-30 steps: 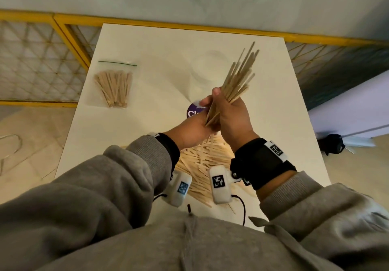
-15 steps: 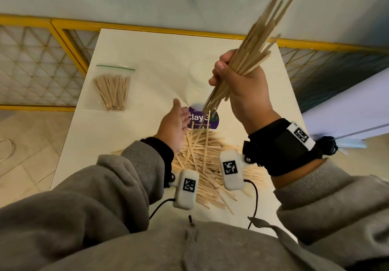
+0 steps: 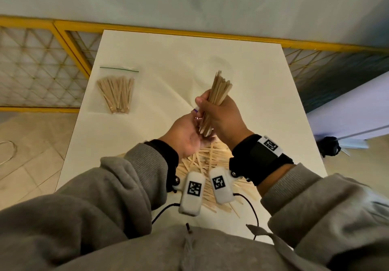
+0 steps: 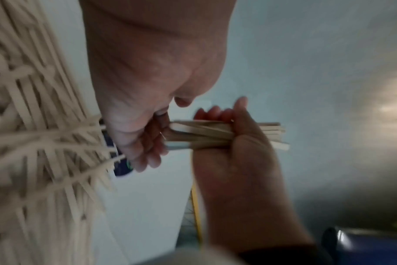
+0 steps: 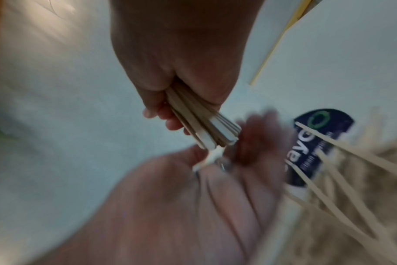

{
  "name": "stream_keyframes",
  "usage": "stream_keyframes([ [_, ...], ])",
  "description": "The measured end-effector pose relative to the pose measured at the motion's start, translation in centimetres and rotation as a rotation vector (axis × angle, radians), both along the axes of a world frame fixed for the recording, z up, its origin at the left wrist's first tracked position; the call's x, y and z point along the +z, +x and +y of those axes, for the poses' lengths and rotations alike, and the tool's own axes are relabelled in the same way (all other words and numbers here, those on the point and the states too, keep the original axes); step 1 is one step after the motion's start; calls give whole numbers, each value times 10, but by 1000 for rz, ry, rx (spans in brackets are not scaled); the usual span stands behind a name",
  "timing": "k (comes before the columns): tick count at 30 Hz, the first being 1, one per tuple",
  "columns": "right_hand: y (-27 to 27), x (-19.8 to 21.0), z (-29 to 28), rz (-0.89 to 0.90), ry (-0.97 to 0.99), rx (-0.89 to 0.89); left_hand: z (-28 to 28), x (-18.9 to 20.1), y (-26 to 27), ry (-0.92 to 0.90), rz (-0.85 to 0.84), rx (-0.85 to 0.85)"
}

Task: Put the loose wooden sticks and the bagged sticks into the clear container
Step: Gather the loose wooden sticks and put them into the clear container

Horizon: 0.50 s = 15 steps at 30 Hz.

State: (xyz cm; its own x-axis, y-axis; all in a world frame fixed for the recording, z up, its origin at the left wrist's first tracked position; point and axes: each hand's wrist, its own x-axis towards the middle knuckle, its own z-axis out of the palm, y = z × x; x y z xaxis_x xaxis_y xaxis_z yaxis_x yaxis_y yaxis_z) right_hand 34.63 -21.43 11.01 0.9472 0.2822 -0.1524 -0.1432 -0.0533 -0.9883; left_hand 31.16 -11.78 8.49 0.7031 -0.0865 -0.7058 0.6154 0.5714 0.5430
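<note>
My right hand (image 3: 223, 115) grips a bundle of wooden sticks (image 3: 219, 90) upright over the middle of the white table (image 3: 263, 102). My left hand (image 3: 187, 136) lies palm up under the bundle, fingers relaxed, and the sticks' lower ends (image 4: 181, 134) touch it. A pile of loose sticks (image 3: 206, 161) is spread on the table below both wrists. The bagged sticks (image 3: 117, 92) lie flat at the table's left. The clear container (image 3: 210, 71) shows only faintly, behind the bundle.
A dark purple round label (image 5: 315, 143) lies on the table by the pile, partly hidden by my hands. A yellow-framed mesh fence (image 3: 69, 45) runs along the table's left and far edges. A purple-white object (image 3: 353, 113) stands to the right.
Half a second ago my right hand held the bundle high and splayed while the left was apart. Now the bundle is lowered onto my left palm, its ends gathered even.
</note>
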Motion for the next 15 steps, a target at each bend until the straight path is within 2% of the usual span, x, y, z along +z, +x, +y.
stream_keyframes([
  [2,22,10,2,-73,32,-74,13,-7,-5,161,-26,-65],
  [3,37,20,2,-125,56,-132,23,-11,-9,329,-91,-143],
  [6,81,50,0,-249,169,-303,62,-34,-23,1097,-285,-400],
  [7,94,54,1,-272,181,-336,75,-44,-30,1251,-293,-446],
  [8,104,53,2,-288,166,-360,87,-56,-37,1323,-271,-503],
  [11,117,31,14,-282,41,-343,111,-82,-63,1356,-213,-735],
  [15,110,-1,21,-264,-171,-259,114,-86,-95,1332,-313,-883],
])
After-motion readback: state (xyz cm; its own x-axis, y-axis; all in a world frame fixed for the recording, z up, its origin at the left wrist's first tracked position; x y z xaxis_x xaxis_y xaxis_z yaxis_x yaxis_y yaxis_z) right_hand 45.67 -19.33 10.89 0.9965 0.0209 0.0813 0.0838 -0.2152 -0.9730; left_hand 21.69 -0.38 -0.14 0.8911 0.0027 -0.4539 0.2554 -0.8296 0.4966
